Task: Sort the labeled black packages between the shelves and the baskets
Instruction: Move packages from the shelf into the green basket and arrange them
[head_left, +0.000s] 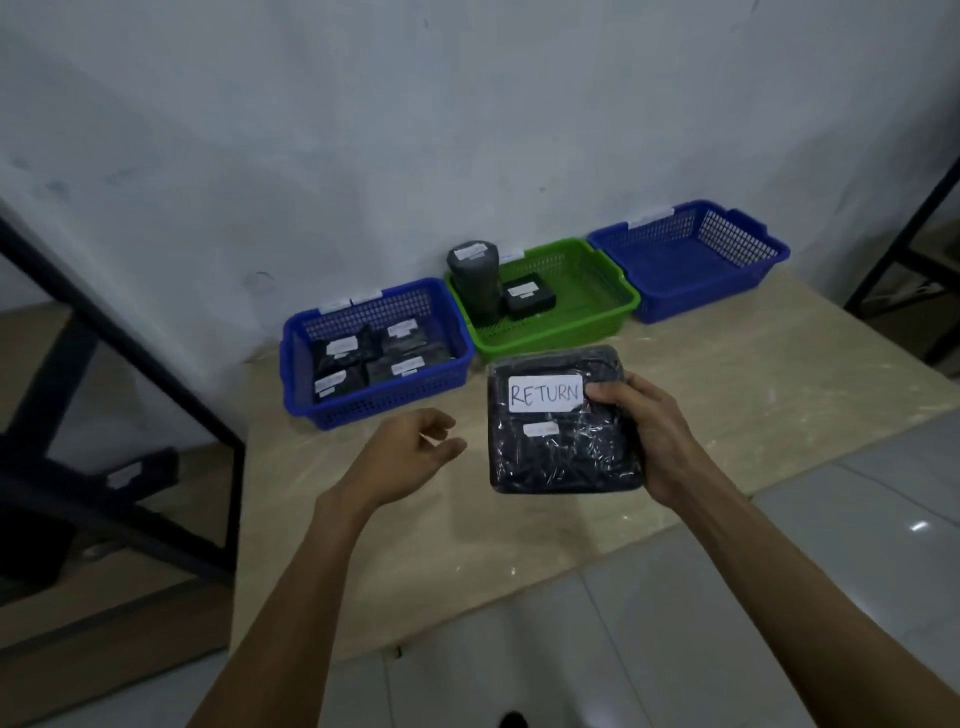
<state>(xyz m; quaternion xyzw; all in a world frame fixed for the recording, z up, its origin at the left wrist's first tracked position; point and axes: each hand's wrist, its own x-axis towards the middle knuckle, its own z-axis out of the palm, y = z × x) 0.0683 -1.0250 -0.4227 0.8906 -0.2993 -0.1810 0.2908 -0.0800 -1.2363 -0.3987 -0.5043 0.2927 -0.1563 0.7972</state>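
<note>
Right hand (654, 441) grips black package (561, 447) by right edge, thumb beside white RETURN label; package held above worktop (519, 545). Left hand (410, 457) just left of it, fingers loosely curled, holding nothing. Far along wall: left blue basket (374, 410) with four flat packages (363, 358), green basket (587, 322) with tall roll (472, 280) and small box (530, 296), right blue basket (691, 291). Black shelf frame (130, 364) far left.

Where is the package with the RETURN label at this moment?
In the head view, the package sits right of centre, held in the right hand above the table, just in front of the green basket.
</note>
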